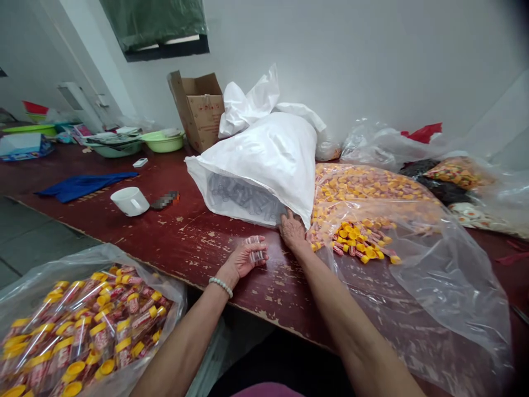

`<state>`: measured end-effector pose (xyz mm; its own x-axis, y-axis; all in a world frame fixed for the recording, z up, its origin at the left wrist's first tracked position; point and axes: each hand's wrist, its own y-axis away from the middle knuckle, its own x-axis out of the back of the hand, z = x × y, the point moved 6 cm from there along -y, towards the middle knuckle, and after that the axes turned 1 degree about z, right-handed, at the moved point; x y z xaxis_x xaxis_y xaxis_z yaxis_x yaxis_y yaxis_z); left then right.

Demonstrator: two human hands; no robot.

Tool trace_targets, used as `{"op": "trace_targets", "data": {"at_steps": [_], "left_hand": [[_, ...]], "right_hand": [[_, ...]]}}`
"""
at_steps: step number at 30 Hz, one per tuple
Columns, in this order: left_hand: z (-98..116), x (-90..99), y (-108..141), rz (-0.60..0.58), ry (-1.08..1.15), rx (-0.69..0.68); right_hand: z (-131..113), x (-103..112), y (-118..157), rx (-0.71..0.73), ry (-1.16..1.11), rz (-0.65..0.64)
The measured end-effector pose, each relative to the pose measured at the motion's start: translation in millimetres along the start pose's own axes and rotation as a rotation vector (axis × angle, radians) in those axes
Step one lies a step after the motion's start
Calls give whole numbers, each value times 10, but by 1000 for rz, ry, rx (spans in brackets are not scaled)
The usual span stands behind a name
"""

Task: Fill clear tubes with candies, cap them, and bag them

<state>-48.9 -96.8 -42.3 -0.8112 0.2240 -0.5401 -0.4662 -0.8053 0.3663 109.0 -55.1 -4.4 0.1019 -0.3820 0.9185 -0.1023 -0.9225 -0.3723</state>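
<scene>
My left hand, with a beaded bracelet at the wrist, is closed around clear plastic tubes just above the table. At the mouth of a large white woven sack is my right hand, its fingertips reaching inside the opening and partly hidden. Many clear empty tubes lie within that sack. To the right, small yellow-capped tubes with pink wrapping spill from a clear plastic bag. Another clear bag at lower left is filled with larger yellow-capped tubes.
On the worn red table stand a white mug and a dark blurred object. Blue cloth, green basins and an open cardboard box are farther back. More plastic bags line the wall at right.
</scene>
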Motion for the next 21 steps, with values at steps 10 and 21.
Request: {"op": "trace_targets", "data": {"at_steps": [10, 21], "left_hand": [[188, -109, -146, 213, -161, -290], [20, -291, 29, -33, -104, -160]], "right_hand": [[56, 48, 576, 161, -193, 80], [55, 140, 1019, -338, -1351, 48]]}}
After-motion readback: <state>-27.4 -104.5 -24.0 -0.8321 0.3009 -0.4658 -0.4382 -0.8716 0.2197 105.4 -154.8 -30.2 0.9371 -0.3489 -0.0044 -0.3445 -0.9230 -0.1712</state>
